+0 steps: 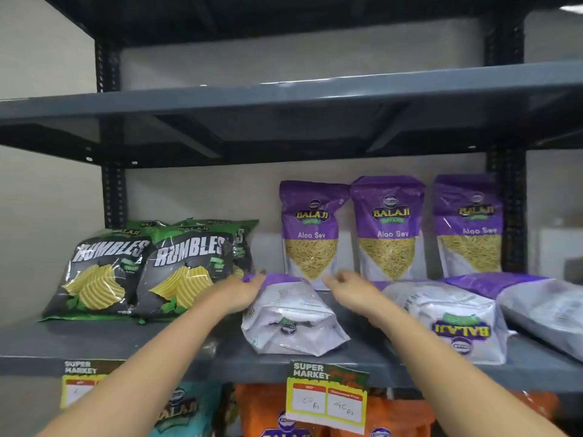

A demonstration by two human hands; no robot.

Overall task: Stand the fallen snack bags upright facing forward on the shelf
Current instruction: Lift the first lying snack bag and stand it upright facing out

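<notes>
Three purple Aloo Sev bags stand upright at the back of the shelf: one [310,230], one [388,228] and one [468,227]. In front of them three more lie flat with their white backs up: a fallen bag in the middle [290,320], a second [448,320] to its right and a third [542,304] at the far right. My left hand [241,293] grips the purple top left corner of the middle fallen bag. My right hand [347,290] hovers just right of that bag's top, fingers curled, holding nothing that I can see.
Black and green Rumbles chip bags [186,266] lean upright at the left of the same grey shelf [132,342]. A price tag [328,395] hangs from its front edge. Teal and orange bags [258,408] fill the shelf below. Another shelf board [284,99] runs overhead.
</notes>
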